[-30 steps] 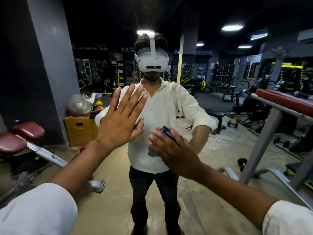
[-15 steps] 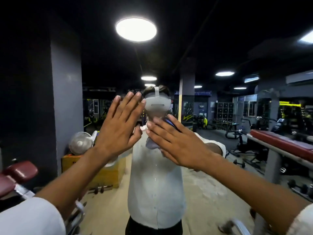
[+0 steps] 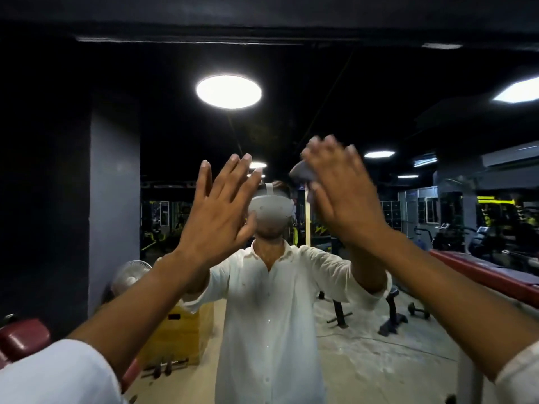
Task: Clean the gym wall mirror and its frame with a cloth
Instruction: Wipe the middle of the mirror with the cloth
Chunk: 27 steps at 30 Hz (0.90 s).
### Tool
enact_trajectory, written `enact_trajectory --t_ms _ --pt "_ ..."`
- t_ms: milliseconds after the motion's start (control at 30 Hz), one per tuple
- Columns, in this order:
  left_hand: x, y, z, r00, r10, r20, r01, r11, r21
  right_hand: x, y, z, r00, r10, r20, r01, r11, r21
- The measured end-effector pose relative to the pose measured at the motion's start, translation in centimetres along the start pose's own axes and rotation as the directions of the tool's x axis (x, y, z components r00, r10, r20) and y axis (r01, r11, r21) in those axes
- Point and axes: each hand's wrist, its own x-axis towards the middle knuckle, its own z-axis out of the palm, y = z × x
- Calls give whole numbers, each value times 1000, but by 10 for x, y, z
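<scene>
The gym wall mirror fills the view as a person in a white shirt works at it, both arms raised to about the height of the reflected headset. The right hand, just right of and a little above the headset, lies with fingers straight and close together over a grey-blue cloth. The cloth peeks out at the hand's edge on the headset side, apparently pressed flat to the glass so the whole palm drives the wipe. Motion blur on the hand suggests a stroke in progress. The left hand, just left of the headset, holds nothing, its fingers straight and fanned wide toward the glass. It likely serves as a brace for the high reach, though contact with the glass cannot be told. Well above the headset a dark band crosses the top, possibly the mirror's frame, with the cloth well below it. The upper glass appears to be the step in hand, and the frame likely comes after.
</scene>
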Motion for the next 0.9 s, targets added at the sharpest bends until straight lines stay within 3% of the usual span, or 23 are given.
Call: enact_trajectory --t_ms 67,133,200,267,367,400,500,567,733,833,900 --pt "-6 11 5 1000 -14 -10 14 1000 -2 3 6 -5 976 214 -49 -209 973 102" --pt "-16 22 11 1000 -20 -21 20 1000 6 -10 -7 1 963 255 -84 -244 962 126" --pt "-26 29 15 999 -27 -32 27 1000 -9 -43 -32 13 988 137 -68 -133 989 59" --pt "-37 35 16 999 -19 -37 18 999 -26 -82 -54 23 995 -101 21 101 995 14" --pt "-66 43 20 998 55 -29 -57 996 -69 -112 -49 24 914 -385 131 385 923 26" --pt "-77 47 21 996 84 -25 -86 993 -79 -113 -42 23 918 -375 126 376 926 14" --pt "-106 57 23 993 117 -9 -117 990 -82 -118 -40 22 990 -121 73 119 993 24" --pt "-120 63 22 995 102 9 -101 991 -90 -134 -63 26 996 -33 78 27 997 77" --pt "-155 83 21 995 26 95 -17 995 -94 -248 -127 57 940 -314 138 296 946 136" --pt "-163 91 21 994 1 112 10 995 -97 -286 -132 59 810 -559 176 542 829 135" --pt "-167 88 20 991 45 124 -34 995 -91 -276 -113 52 760 -624 185 613 781 116"
